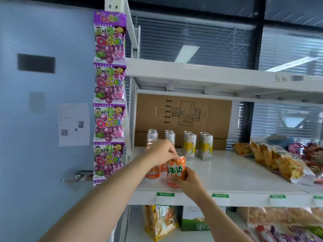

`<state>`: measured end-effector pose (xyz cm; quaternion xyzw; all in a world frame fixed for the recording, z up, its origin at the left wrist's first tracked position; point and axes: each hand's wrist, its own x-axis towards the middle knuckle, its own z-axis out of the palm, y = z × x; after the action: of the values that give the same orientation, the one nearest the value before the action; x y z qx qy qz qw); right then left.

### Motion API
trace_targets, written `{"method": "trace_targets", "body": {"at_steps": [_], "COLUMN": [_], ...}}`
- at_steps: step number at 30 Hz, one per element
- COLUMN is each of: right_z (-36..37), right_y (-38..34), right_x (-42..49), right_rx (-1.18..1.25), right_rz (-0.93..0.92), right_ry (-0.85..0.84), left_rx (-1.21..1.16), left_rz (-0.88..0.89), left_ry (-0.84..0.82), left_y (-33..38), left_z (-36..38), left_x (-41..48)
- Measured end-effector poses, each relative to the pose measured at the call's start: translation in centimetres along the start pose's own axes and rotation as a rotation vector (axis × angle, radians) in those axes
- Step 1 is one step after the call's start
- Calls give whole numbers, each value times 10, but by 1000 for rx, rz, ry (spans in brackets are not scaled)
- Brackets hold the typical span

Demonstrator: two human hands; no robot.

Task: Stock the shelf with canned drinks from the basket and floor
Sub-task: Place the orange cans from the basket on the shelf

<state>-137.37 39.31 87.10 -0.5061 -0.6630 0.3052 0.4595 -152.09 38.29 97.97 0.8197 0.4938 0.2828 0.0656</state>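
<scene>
On the shelf (227, 172), near its front edge, at 7 o'clock of the tall yellow cans (206, 147): one orange can (175, 169), lower side covered by the right hand (186, 179), which grips it from 5 o'clock. Neighbouring cans (153, 172) at its 9 o'clock are largely hidden by the left forearm (131, 173). The rim is pinched from 11 o'clock by the left hand (161, 151). Both arms are extended forward.

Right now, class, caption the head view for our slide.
Left hand and right hand hold an orange can at the shelf.
</scene>
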Motion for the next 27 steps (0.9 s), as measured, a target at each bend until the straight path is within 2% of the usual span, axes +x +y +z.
{"method": "trace_targets", "body": {"at_steps": [3, 14, 19, 27], "right_z": [0, -12, -7, 3], "right_y": [9, 23, 25, 26], "right_x": [15, 55, 62, 66], "right_rx": [1, -117, -31, 19], "right_rz": [6, -42, -32, 0], "right_ry": [-38, -143, -179, -92], "left_rx": [9, 152, 152, 174], "left_rz": [-6, 16, 18, -22], "left_ry": [16, -93, -112, -84], "left_y": [-7, -18, -27, -42], "left_z": [6, 4, 2, 4], "left_x": [10, 47, 54, 60]}}
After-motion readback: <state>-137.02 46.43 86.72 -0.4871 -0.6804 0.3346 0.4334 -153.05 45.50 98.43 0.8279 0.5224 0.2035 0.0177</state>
